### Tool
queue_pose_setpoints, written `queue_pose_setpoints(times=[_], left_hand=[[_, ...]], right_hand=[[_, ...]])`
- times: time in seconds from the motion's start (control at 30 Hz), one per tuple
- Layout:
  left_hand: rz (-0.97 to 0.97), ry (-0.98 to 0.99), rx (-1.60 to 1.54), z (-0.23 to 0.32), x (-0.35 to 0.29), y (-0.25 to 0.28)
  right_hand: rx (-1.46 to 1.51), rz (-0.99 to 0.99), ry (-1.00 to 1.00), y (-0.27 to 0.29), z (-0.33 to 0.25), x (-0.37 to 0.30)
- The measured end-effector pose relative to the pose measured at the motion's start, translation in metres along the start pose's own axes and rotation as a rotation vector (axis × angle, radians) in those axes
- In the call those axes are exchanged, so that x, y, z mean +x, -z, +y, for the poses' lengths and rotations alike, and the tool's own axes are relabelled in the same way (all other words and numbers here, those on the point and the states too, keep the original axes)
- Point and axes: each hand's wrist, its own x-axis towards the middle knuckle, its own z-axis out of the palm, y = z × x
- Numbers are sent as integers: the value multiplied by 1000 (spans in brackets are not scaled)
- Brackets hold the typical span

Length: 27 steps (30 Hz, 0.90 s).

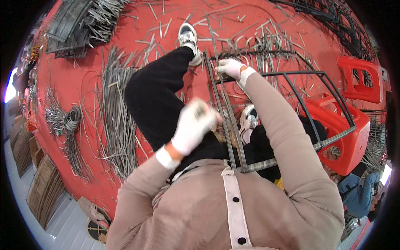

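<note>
A black metal frame [301, 96] lies across my lap, its near bar wrapped in grey woven strip [287, 156]. Long flat grey strips [228, 125] run along its left side, and one reaches past the frame's far corner. My right hand [229, 69], in a white glove, is at that far corner with its fingers closed round a strip. My left hand [195, 127], also gloved, hovers over my thigh just left of the strips. Motion blur smears its fingers, so whether they hold anything is unclear.
Bundles of grey strips [116, 121] and a tied coil [71, 118] lie on the red floor [89, 79] to the left. Stacked dark panels [68, 21] are at the far left. Red plastic stools [348, 141] stand at the right, with another person [360, 193] beyond.
</note>
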Motion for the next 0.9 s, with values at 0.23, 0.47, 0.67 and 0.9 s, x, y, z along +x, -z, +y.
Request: queue_pose_setpoints(times=[0.23, 0.47, 0.67, 0.9], left_hand=[[678, 67, -240, -84, 189, 37], [608, -55, -58, -129, 191, 37], [518, 10, 286, -119, 187, 38], [426, -301, 1221, -110, 178, 22]], right_hand=[[-642, 32, 11, 0, 2, 11], [-526, 63, -88, -12, -7, 9], [-924, 15, -71, -2, 14, 31], [-1484, -342, -140, -9, 1, 36]])
